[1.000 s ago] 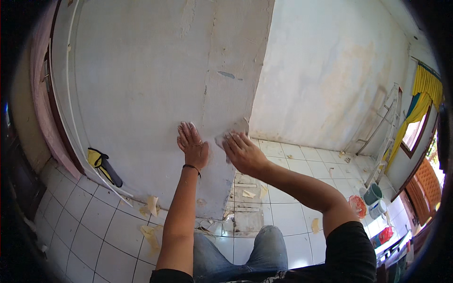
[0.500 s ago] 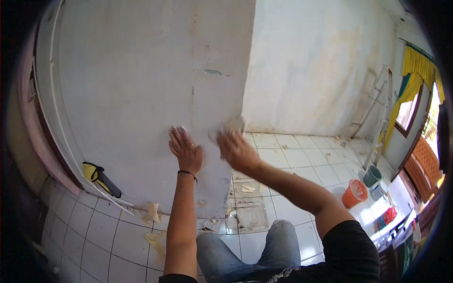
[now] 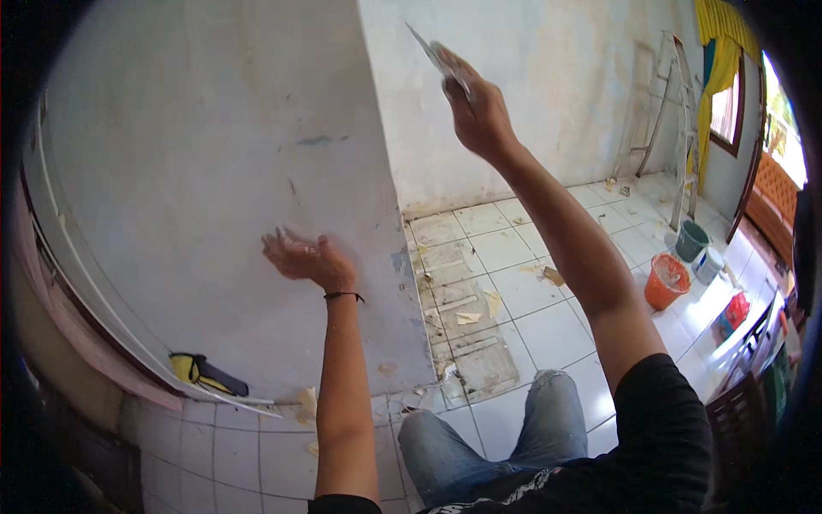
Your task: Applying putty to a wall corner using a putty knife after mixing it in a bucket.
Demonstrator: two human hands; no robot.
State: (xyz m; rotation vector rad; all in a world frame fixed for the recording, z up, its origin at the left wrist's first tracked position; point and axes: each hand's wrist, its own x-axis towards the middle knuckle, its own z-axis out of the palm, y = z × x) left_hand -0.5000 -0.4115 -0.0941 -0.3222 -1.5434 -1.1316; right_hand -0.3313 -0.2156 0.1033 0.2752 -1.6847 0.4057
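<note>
Overhead, near twelve o'clock in the head view, a thin flat pale plate (image 3: 425, 46) stood out from the right hand (image 3: 484, 116), seen nearly edge-on, so I cannot tell exactly what kind of tool it was. That hand, at one o'clock, gripped the plate with its thumb on the near face and its fingers behind; whether those fingers were pressed together I cannot tell. Hand and plate appeared in front of the stained far wall (image 3: 548, 103), past the corner of the near wall (image 3: 188, 214).

At nine o'clock the left hand (image 3: 312, 259), a dark bracelet (image 3: 342, 296) on its wrist, was in front of the near wall with nothing in its grasp. Its fingers pointed toward nine, loosely bent and smeared white, the thumb apart from them; blur hid the gaps between them, and I cannot tell whether they touched the wall. Small grey patches (image 3: 315, 140) marked that wall at eleven o'clock.

A yellow-and-dark pouch (image 3: 224, 377) lay at eight, by the wall's foot. At three stood an orange bucket (image 3: 664, 295), with a green bucket (image 3: 690, 247) and a white pail (image 3: 708, 267) near it on the tiled floor (image 3: 548, 321). A stepladder (image 3: 685, 120) leaned at two, beside a yellow curtain (image 3: 719, 30).
</note>
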